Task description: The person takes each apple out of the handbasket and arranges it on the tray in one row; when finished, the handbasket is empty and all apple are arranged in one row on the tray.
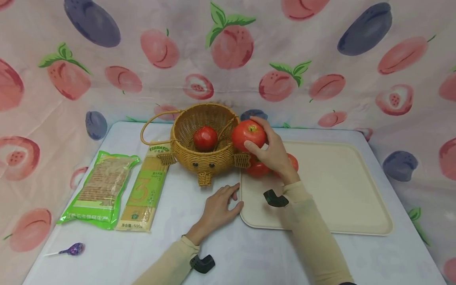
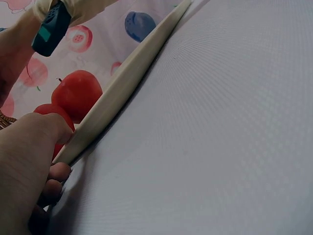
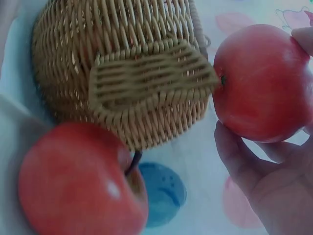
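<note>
My right hand [image 1: 272, 152] grips a red apple [image 1: 248, 135] between thumb and fingers, raised beside the right rim of a wicker basket [image 1: 185, 156]. The right wrist view shows the held apple [image 3: 264, 83] close to the basket's woven ear [image 3: 151, 78]. A smaller dark red fruit [image 1: 205, 138] sits inside the basket. Below my right hand, two more red apples, a left one [image 1: 257, 168] and a right one [image 1: 293, 162], lie on the cream tray [image 1: 338, 186], partly hidden. My left hand [image 1: 219, 208] rests on the table by the tray's left edge, fingers relaxed and holding nothing.
Left of the basket lie a green-edged bag of brown food [image 1: 101, 188] and a pack of spaghetti [image 1: 146, 190], whose top end reaches the basket. A purple lollipop [image 1: 75, 249] lies near the table's left edge. Behind hangs a fruit-print cloth [image 1: 242, 87].
</note>
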`<act>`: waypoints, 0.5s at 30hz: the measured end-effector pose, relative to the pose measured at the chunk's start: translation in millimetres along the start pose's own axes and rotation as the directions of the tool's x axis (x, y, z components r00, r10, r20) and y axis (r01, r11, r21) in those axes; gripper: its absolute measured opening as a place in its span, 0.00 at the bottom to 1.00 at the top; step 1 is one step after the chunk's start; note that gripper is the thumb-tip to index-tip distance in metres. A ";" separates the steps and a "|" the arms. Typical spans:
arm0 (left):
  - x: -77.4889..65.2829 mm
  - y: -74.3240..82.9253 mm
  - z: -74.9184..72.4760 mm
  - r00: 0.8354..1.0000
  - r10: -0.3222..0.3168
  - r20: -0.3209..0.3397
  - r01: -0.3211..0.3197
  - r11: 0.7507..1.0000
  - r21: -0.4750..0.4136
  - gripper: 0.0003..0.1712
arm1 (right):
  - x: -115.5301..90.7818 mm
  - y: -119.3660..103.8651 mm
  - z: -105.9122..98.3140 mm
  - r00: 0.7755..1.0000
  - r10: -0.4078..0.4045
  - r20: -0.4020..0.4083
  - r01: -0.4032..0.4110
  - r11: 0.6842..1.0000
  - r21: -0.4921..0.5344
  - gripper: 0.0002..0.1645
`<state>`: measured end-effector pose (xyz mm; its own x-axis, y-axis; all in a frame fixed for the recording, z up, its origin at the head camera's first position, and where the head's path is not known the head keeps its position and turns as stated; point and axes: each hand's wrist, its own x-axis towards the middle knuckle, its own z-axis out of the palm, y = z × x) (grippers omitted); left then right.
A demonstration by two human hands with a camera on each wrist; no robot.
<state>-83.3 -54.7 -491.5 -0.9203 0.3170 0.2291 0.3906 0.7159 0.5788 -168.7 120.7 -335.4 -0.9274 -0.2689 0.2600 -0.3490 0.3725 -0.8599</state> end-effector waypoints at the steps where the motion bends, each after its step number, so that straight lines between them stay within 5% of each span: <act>1: 0.0 0.0 0.0 1.000 0.001 -0.001 -0.001 1.000 -0.001 0.29 | -1.9 1.3 -1.7 1.000 0.001 -0.005 -0.001 1.000 0.000 0.38; 15: -0.1 0.4 -0.1 1.000 0.005 -0.005 -0.005 1.000 -0.017 0.29 | -30.0 17.3 -20.6 0.995 0.060 -0.080 -0.064 0.997 -0.043 0.38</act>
<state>-83.0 -54.5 -491.2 -0.9184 0.3176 0.2361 0.3952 0.7036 0.5906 -149.7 153.5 -349.0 -0.9545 -0.1744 0.2421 -0.2948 0.4265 -0.8551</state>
